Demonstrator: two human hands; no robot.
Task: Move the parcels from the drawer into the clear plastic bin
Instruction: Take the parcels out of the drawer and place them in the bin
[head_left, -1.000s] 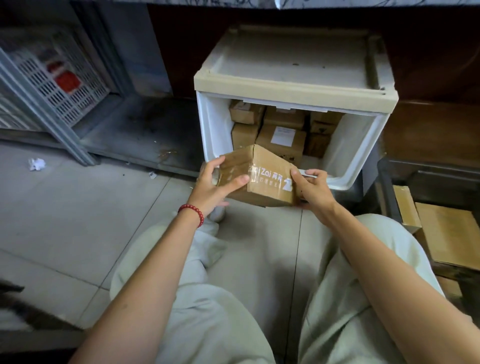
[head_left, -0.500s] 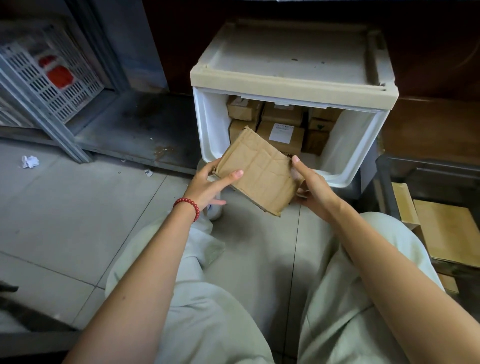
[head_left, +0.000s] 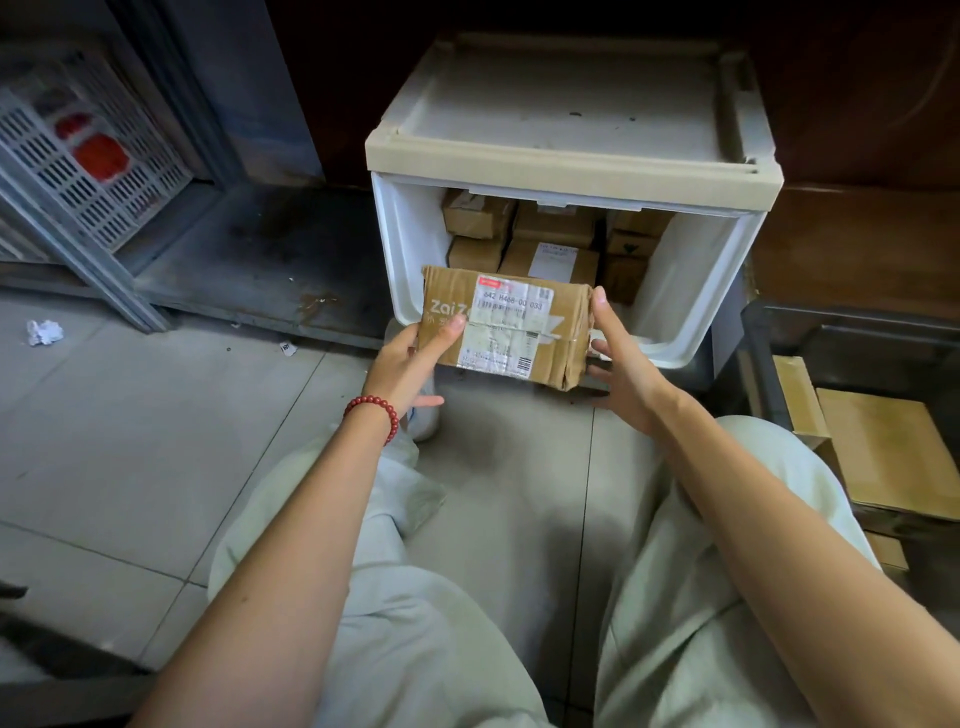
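Labelled parcel (head_left: 506, 327) held in both hands just in front of the open drawer (head_left: 405, 249).
The left hand (head_left: 410, 364) pinches its left end, thumb on top. The right hand (head_left: 621, 374) clasps the right end, likely steadying it label-up for a read before it goes into the clear plastic bin (head_left: 841, 325) at right. Half a second ago its plain brown face showed, tilted; now it is turned over and level.

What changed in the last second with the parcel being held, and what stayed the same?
The parcel was rotated between the left hand and right hand, from its plain face to its labelled face up. Both hands kept hold. The drawer and its stacked parcels stayed put.
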